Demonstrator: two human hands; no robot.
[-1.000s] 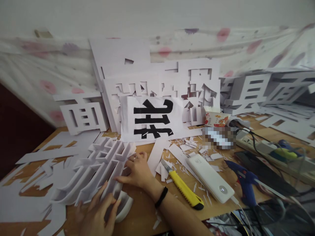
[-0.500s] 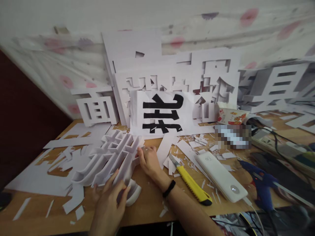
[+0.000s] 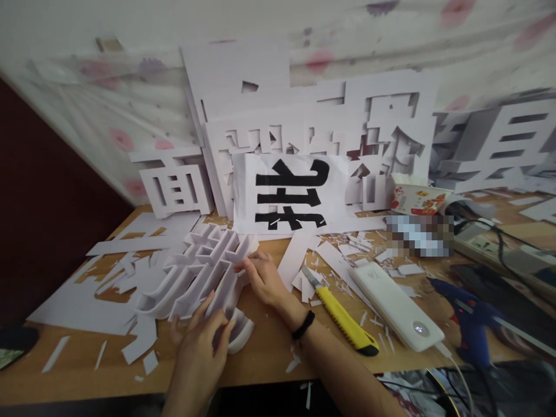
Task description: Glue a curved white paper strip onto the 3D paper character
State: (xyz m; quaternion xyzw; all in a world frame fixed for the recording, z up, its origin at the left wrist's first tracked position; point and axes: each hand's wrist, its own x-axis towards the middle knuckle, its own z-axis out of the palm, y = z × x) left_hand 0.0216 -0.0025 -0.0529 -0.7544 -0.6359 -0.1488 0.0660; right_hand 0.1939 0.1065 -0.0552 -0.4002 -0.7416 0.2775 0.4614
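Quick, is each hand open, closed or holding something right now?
Left hand: curled, holding the near end of the white letter frame.
Right hand: partly curled at its right side; whether gripping can't be told.

Lettering: 1 character read outright, 1 down to 2 readings, the rest unclear.
White block character (image 3: 164,188) at left, upright: 面. White block character at far right (image 3: 523,128): 县 or 具, cannot tell which, lower strokes unclear. Propped paper sheet (image 3: 336,191): bold black print (image 3: 289,198) turned on its side, reading not certain. White boards (image 3: 278,113) behind: cut-out pieces of characters, no whole 1 legible. Paper cup (image 3: 417,200): red and orange print, wording too small. White power bank (image 3: 399,307): lit display (image 3: 420,329), digits not legible; faint mark at its other end, also unreadable.
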